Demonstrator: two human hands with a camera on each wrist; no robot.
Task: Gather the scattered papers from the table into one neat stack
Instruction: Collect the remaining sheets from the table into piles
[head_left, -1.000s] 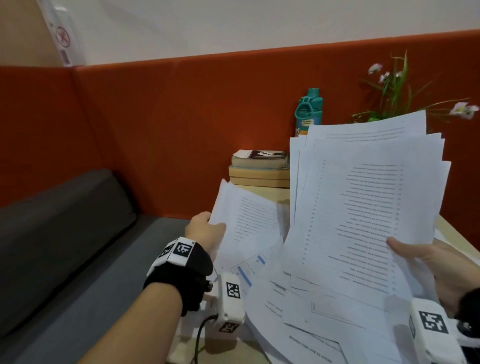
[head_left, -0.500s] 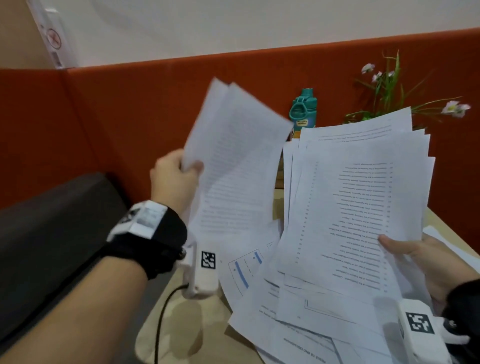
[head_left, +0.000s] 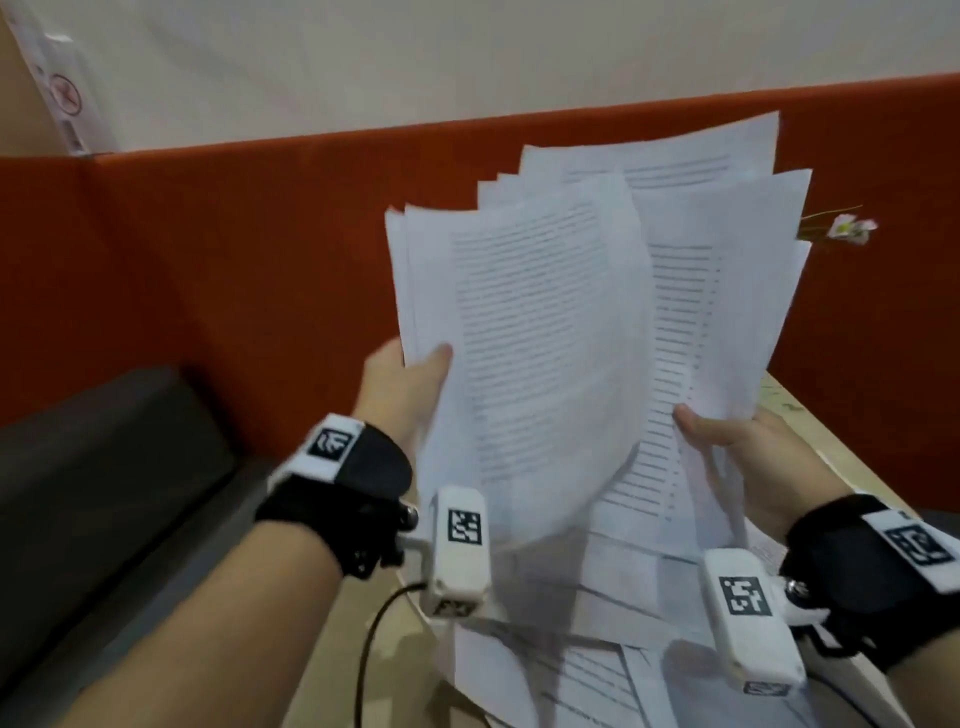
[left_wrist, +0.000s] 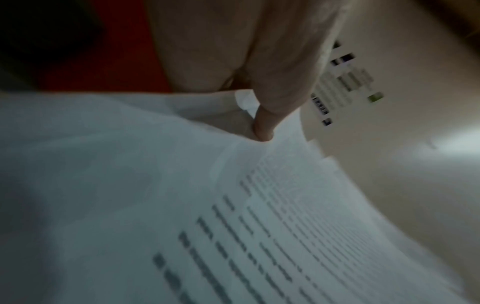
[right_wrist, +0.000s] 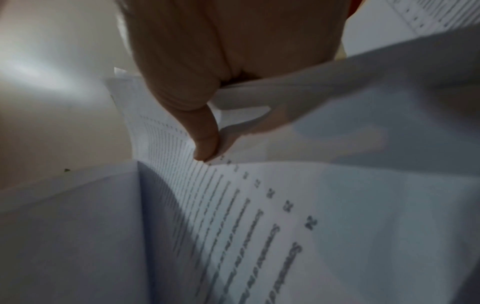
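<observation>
Since half a second ago, the left hand (head_left: 402, 382) has swung its sheets (head_left: 524, 332) rightward, and they now overlap the front of the bundle (head_left: 737, 291) held up by the right hand (head_left: 743, 447). Nearest, loose papers (head_left: 582, 670) lie spread on the table (head_left: 395, 660) beneath both wrists. Above them, the left thumb pinches the sheets at their left edge; the right thumb clamps the bundle's lower right edge. Both sets stand raised over the table. Farther off, an orange partition (head_left: 234, 270) runs behind, with a flower (head_left: 852, 228) poking out at the far right.

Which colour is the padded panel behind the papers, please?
The padded panel is orange-red; the head view shows it best, behind the papers.
</observation>
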